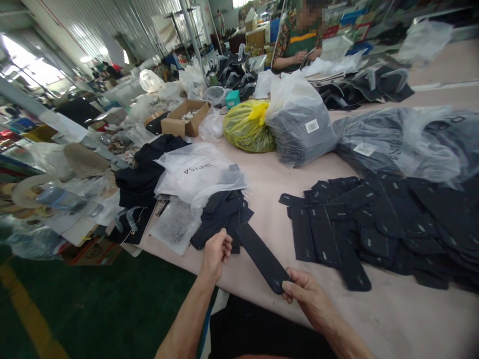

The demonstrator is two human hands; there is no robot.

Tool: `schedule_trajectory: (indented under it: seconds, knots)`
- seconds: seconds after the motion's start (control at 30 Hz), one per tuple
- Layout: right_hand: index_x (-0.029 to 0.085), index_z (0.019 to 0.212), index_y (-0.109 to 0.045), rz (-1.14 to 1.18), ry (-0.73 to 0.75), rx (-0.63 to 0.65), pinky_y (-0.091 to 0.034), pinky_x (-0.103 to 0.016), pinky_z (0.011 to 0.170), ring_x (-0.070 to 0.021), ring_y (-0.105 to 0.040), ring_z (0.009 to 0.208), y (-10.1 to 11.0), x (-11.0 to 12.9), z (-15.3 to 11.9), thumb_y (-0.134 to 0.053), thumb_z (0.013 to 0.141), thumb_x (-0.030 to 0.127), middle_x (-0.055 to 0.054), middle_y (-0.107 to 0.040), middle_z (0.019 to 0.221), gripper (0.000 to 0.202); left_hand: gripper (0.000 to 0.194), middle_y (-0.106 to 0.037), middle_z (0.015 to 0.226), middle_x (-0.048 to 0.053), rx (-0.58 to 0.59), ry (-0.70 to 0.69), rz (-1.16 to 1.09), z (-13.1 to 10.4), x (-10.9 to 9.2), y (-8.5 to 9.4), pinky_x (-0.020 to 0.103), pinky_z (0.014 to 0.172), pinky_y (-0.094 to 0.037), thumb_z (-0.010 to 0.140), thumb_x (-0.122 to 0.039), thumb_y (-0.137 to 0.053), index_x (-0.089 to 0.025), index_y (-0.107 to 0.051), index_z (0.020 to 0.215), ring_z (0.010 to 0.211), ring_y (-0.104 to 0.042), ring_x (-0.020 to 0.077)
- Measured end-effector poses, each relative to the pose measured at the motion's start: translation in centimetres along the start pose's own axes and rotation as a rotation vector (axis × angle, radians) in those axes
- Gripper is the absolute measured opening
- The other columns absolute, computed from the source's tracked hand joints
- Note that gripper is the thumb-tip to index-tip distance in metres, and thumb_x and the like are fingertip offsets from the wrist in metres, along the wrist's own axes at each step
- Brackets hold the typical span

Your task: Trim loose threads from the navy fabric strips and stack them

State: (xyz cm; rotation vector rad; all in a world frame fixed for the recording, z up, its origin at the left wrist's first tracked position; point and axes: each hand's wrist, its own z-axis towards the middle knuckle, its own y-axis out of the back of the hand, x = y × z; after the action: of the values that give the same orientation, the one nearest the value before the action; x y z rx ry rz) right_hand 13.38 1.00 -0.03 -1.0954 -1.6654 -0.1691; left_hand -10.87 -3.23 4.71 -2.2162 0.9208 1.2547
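My right hand (305, 291) pinches the rounded lower end of a long dark fabric piece (264, 257) between thumb and fingers. The piece slants up and left, its far end beside a small pile of similar dark fabric pieces (224, 212). My left hand (217, 254) is closed, fingers curled with the tips together, at the near edge of that pile. What lies in its fingers, if anything, is too small to make out. Right of my hands spreads a large heap of dark fabric pieces (389, 224) with small pale marks.
A printed white plastic bag (202, 172) partly covers the small pile. Behind are a yellow bag (249, 127), a filled clear bag (301, 124) and a cardboard box (185, 118). A co-worker (299, 45) handles something across the table (262, 174). Green floor (112, 304) lies beyond the left edge.
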Motion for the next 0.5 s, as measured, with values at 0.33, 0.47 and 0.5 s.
schedule_trajectory:
  seconds: [0.33, 0.47, 0.5]
  knots:
    - [0.018, 0.087, -0.069, -0.026, -0.039, 0.206, -0.04, -0.028, 0.065, -0.0168, -0.054, 0.069, 0.7, 2.2, -1.1, -0.072, 0.074, 0.041, -0.003, -0.064, 0.077, 0.027, 0.035, -0.046, 0.048, -0.005, 0.149, 0.027, 0.145, -0.9, -0.8, -2.6, 0.017, 0.035, -0.013, 0.07, -0.045, -0.068, -0.017, -0.05, 0.061, 0.035, -0.03, 0.0026]
    - [0.019, 0.096, -0.069, 0.045, -0.054, 0.171, -0.041, -0.025, 0.061, -0.0155, -0.054, 0.067, -0.3, 4.0, 0.1, -0.074, 0.072, 0.041, -0.003, -0.066, 0.081, 0.033, 0.035, -0.046, 0.048, -0.006, 0.256, 0.151, 0.108, -2.8, -0.4, -4.5, 0.017, 0.034, -0.012, 0.067, -0.044, -0.07, -0.018, -0.049, 0.061, 0.034, -0.031, 0.0025]
    - [0.019, 0.095, -0.069, 0.077, -0.054, 0.145, -0.04, -0.024, 0.058, -0.014, -0.053, 0.063, -0.6, 4.1, 0.5, -0.075, 0.071, 0.039, -0.002, -0.065, 0.078, 0.032, 0.035, -0.046, 0.049, -0.006, 0.275, 0.187, 0.081, -3.1, -0.2, -4.9, 0.017, 0.034, -0.011, 0.066, -0.044, -0.071, -0.018, -0.048, 0.061, 0.034, -0.031, 0.0026]
